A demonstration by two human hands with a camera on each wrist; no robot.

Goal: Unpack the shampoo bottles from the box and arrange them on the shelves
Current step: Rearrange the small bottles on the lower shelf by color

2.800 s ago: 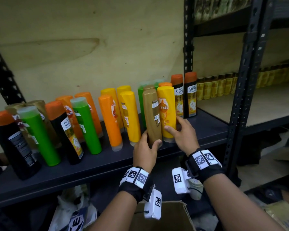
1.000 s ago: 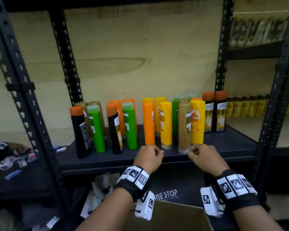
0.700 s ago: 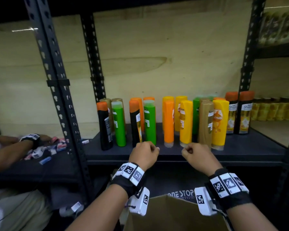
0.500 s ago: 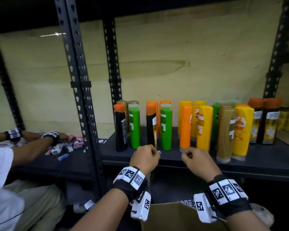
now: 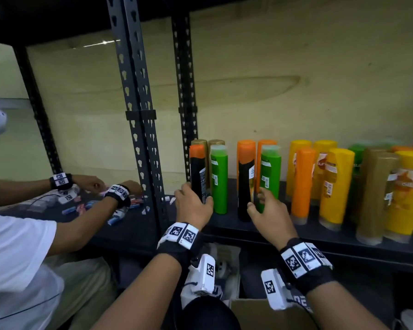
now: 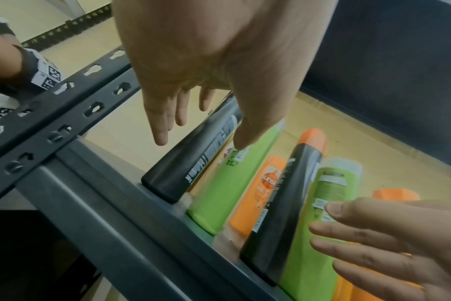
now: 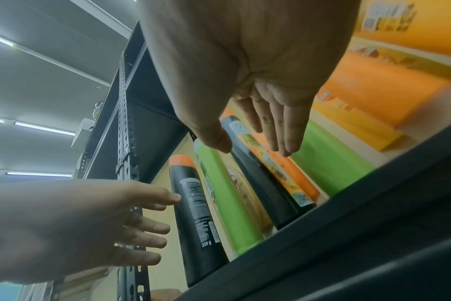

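A: What are the hands doing?

B: Both are spread and hold nothing. The left hand [image 5: 193, 206] has straight fingers at the leftmost black bottle [image 5: 198, 173], thumb on 1 side, fingers on the other; whether they press it I cannot tell. The right hand [image 5: 267, 210] reaches, fingers loose, toward the second black bottle [image 5: 245, 182] and the green bottle [image 5: 270, 177] beside it.

A: Where do the bottles stand?

B: Upright on the dark shelf [image 5: 296, 236], in 2 rows, close together. The cardboard box [image 5: 255, 313] sits below, between the wrists.

A: How would they handle?

B: I judge them moderately heavy: the right wrist view shows 320 g printed on one label. Tall, narrow, flattened plastic bodies, smooth and glossy, so likely a bit slippery and easy to topple into a neighbour. Stiff enough not to give under a squeeze.

A: Best hold?

B: Around the middle of the body, thumb against fingers across the narrow faces, over the paper label where there is more friction.

A: The rest?

B: Orange caps on the black ones, pale caps on green, yellow bottles [image 5: 334, 186] and tan bottles [image 5: 374, 198] rightward. Perforated steel uprights [image 5: 138, 115]; plywood back.
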